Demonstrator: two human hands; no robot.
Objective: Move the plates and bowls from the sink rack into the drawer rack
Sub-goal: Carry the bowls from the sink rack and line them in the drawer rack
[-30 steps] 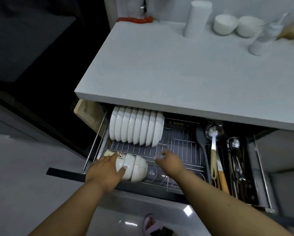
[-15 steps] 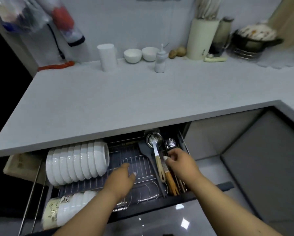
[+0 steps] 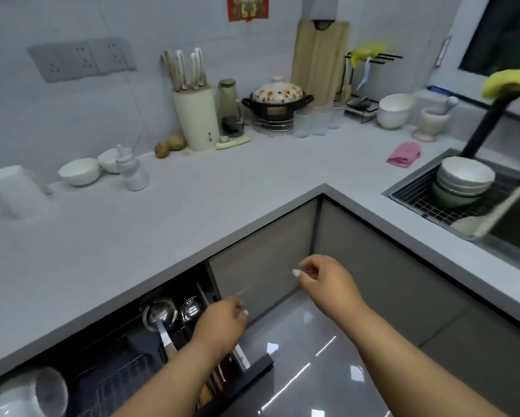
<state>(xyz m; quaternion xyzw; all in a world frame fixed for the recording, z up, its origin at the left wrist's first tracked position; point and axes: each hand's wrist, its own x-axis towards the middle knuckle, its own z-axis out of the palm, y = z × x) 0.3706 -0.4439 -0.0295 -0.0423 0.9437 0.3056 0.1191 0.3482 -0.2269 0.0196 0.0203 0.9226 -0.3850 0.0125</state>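
Note:
A stack of bowls (image 3: 463, 183), white over pale green, stands on the wire sink rack (image 3: 424, 203) at the right. The open drawer rack (image 3: 126, 368) shows at the lower left under the counter edge, with a row of white bowls (image 3: 27, 392) at its left end. My left hand (image 3: 222, 326) hovers over the drawer's cutlery section, fingers loosely curled, holding nothing. My right hand (image 3: 325, 278) hangs in the air in front of the grey cabinet door, fingers loosely curled and empty. Both hands are far from the sink rack.
A ladle (image 3: 159, 314) and spoons (image 3: 192, 308) lie in the drawer's right section. The counter (image 3: 192, 206) carries two white bowls (image 3: 78, 171), a knife block (image 3: 195, 115), a clay pot (image 3: 278, 99), glasses, a pink cloth (image 3: 403, 153) and a large white bowl (image 3: 395, 111). A black faucet (image 3: 487, 121) rises over the sink.
The view has swung up and right from the drawer toward the sink. Both hands have left the drawer rack and moved right, empty; the bowls stay in the drawer.

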